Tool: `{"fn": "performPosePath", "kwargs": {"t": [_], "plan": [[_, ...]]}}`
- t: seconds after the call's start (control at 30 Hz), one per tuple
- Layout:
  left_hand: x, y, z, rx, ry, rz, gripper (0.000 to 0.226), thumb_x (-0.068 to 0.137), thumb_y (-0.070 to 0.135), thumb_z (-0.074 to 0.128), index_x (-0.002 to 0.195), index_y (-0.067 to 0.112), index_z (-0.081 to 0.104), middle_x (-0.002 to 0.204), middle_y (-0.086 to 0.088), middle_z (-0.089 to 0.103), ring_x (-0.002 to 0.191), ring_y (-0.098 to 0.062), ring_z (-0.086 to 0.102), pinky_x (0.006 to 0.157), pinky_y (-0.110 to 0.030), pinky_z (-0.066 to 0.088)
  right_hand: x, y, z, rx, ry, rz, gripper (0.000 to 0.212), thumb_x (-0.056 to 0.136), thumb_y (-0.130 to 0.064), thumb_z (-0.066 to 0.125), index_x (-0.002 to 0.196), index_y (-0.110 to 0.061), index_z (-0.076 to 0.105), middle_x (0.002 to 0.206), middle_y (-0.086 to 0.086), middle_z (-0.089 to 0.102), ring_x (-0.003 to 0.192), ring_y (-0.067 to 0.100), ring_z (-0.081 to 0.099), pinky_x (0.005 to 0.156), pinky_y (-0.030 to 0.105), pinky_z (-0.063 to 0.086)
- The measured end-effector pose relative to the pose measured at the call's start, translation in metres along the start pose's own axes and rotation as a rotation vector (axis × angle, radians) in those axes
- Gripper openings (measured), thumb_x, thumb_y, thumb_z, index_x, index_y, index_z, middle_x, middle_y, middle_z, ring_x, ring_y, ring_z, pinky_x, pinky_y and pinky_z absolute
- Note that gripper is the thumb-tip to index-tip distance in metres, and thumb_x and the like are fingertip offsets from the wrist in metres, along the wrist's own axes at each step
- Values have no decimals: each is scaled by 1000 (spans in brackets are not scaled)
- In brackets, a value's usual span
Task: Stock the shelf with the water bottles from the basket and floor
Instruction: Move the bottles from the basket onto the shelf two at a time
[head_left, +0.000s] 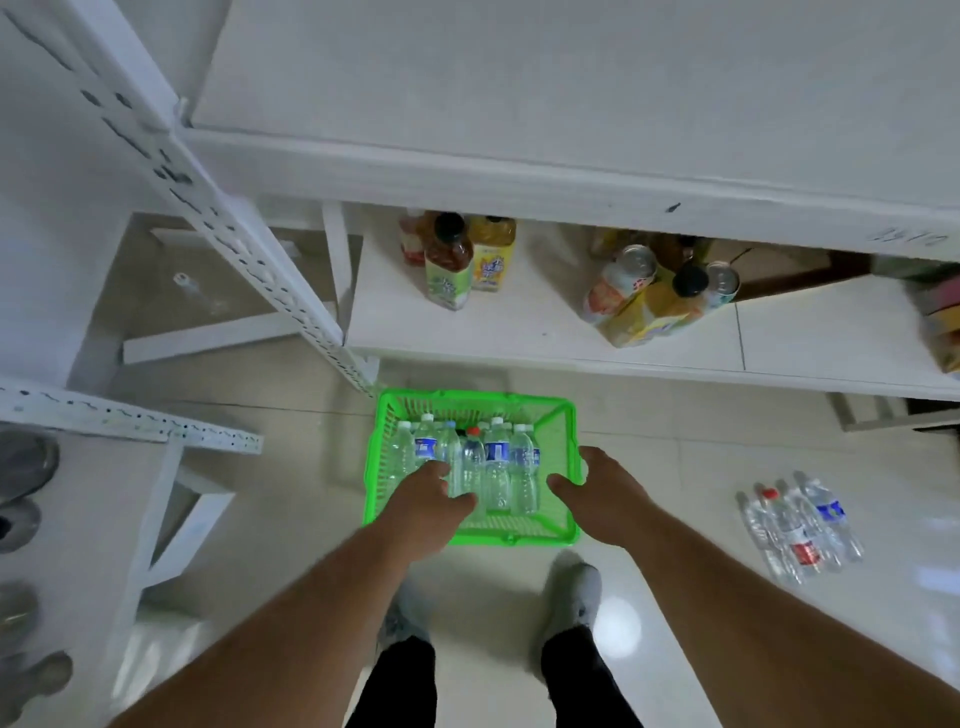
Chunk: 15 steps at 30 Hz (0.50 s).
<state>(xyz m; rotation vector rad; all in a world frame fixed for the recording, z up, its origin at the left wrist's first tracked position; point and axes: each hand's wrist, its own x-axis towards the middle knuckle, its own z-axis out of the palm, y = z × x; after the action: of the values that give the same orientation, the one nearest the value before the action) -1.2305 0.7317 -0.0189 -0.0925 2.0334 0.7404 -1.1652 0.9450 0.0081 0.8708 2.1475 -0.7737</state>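
Fingers of the left hand (434, 499) curl down among the water bottles in the basket (498, 467), their tips hidden between the bottles on the left of the row, so whether they are closed on one cannot be told. The right hand (597, 493) is spread over the basket's right side, fingers apart, thumb pointing inward toward the bottles, with nothing gripped that can be seen; its fingertips reach the basket's right rim. The bottles stand upright in a tight row across the middle of the green basket (563, 535), most with white caps, one with a red cap, several with blue labels. The basket sits on the pale tiled floor directly ahead of the person's feet and just in front of the lowest shelf (571, 332). To the right, well apart from the basket, the water bottles on the floor (800, 525) lie on their sides in a loose cluster. On the lowest shelf stand coloured drink bottles (457, 260) at the left and a group of cans and cartons (654, 296) further right. A wide white shelf board (519, 104) above them is bare.
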Motion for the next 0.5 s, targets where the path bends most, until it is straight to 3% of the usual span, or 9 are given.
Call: {"fn": "performPosePath", "kwargs": {"t": [0.17, 0.27, 0.33, 0.4, 0.5], "plan": [[105, -29, 71, -224, 87, -81, 54, 85, 30, 71, 135, 17, 53, 132, -5, 62, 92, -16, 63, 55, -16, 42, 127, 38, 56, 102, -18, 18, 75, 92, -48, 60, 152, -11, 32, 151, 13, 44, 125, 30, 54, 97, 30, 44], [170, -52, 119, -281, 123, -138, 52, 86, 25, 70, 134, 14, 53, 131, -7, 62, 92, -20, 64, 56, -18, 43, 198, 67, 98, 147, -30, 50, 67, 93, -44, 60, 146, -10, 39, 136, 13, 56, 105, 24, 61, 76, 23, 42], [209, -66, 150, -289, 133, -168, 52, 87, 24, 70, 135, 13, 53, 130, -7, 61, 92, -20, 65, 58, -19, 46, 239, 86, 124, 229, -56, 109, 59, 93, -39, 62, 141, -11, 42, 104, 10, 63, 75, 18, 58, 60, 22, 39], [246, -81, 177, -262, 152, -175, 51, 87, 24, 70, 134, 12, 54, 129, -7, 62, 100, -22, 65, 72, -23, 50, 278, 106, 150, 273, -78, 141, 54, 94, -33, 61, 138, -9, 42, 91, 6, 55, 67, 17, 51, 62, 26, 43], [295, -98, 212, -238, 162, -171, 51, 87, 26, 70, 134, 12, 54, 129, -6, 62, 101, -21, 64, 78, -27, 52, 329, 126, 178, 253, -65, 133, 46, 96, -27, 57, 136, -8, 44, 96, 2, 46, 80, 19, 49, 76, 30, 47]]}}
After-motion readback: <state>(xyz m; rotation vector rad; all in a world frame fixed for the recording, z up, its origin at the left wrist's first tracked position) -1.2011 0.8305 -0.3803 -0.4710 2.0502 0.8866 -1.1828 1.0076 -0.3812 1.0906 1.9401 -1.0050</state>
